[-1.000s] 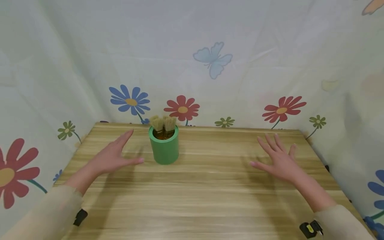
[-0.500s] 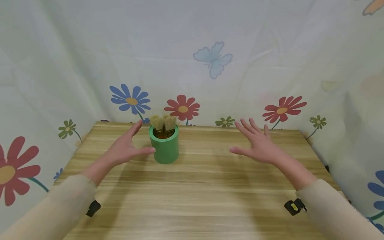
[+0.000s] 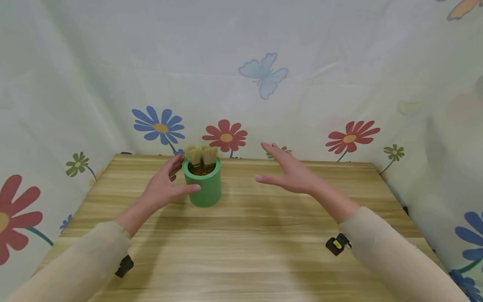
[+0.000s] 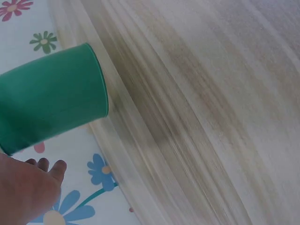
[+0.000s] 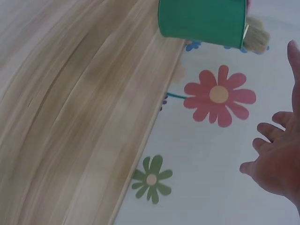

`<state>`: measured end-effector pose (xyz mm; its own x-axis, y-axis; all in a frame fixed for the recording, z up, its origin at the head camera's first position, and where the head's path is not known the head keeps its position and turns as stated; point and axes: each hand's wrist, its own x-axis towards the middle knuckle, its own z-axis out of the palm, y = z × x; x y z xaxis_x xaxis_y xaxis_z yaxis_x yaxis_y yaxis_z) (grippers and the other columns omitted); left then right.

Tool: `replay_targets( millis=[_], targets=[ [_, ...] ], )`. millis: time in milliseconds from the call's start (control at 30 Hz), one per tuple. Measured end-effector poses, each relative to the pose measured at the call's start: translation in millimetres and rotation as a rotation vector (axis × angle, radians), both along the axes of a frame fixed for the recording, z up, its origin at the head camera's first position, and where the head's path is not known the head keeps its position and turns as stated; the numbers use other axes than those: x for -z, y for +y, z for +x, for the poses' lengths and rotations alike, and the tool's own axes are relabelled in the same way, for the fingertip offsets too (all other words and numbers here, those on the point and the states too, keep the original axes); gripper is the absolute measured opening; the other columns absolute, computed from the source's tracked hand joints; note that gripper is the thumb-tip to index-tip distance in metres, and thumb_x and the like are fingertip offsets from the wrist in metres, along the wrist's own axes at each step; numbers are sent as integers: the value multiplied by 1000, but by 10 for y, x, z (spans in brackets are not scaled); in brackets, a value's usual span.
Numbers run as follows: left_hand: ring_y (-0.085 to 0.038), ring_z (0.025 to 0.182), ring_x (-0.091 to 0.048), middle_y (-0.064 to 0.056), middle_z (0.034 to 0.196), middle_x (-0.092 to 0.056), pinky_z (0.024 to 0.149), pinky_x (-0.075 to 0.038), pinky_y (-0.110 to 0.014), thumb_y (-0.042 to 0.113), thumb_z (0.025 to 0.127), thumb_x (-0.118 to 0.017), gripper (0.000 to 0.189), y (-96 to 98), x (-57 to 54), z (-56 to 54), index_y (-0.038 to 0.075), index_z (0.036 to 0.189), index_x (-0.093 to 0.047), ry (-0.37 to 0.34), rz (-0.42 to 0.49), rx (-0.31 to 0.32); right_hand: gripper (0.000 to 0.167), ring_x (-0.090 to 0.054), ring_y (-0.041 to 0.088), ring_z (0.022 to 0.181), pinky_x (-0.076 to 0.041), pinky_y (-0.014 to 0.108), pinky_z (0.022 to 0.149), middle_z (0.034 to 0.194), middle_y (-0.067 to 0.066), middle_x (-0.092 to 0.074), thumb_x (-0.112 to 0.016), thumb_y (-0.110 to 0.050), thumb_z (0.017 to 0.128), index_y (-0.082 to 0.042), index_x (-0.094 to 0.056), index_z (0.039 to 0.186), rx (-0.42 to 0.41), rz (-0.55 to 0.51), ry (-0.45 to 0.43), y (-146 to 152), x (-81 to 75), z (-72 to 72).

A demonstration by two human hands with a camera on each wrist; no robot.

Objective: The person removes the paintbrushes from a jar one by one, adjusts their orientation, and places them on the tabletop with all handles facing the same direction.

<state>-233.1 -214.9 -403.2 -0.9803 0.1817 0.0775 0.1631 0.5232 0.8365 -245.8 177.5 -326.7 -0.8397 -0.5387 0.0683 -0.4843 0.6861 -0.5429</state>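
A green cylindrical cup stands upright toward the back left of the wooden table. Two brushes with pale bristles poke up out of it, their lower parts hidden inside. My left hand is at the cup's left side, thumb across its front and fingers beside its rim, spread rather than curled. In the left wrist view the cup appears large beside the hand. My right hand hovers to the right of the cup, apart from it, with fingers extended and thumb pointing at the cup.
The wooden table reaches back to a white cloth printed with flowers and a butterfly, which also hangs at both sides. Black wrist devices show beneath the sleeves.
Both hands have moved inward toward the cup. The left has reached the cup's side, and the right has travelled left across the table. The cup stays in place on the table.
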Motion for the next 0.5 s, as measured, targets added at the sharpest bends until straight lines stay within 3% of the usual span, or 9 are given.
replay_targets(
  millis=[133,500],
  targets=[
    [-40,159,-30,-15,175,-28,129,-31,-59,47,84,-92,122,56,25,-8,14,173,-15,4,23,-20,98,-17,28,165,-25,63,130,178,2,-21,-75,-55,98,-30,-17,173,-6,-59,-34,-165,-9,-35],
    [-41,158,-33,-16,173,-32,128,-33,-58,43,85,-93,117,149,88,-1,12,172,-19,3,72,-63,91,-32,24,160,-32,52,130,175,-2,-30,-77,-45,99,-23,-26,171,-40,-218,-41,-613,81,-153]
  ],
)
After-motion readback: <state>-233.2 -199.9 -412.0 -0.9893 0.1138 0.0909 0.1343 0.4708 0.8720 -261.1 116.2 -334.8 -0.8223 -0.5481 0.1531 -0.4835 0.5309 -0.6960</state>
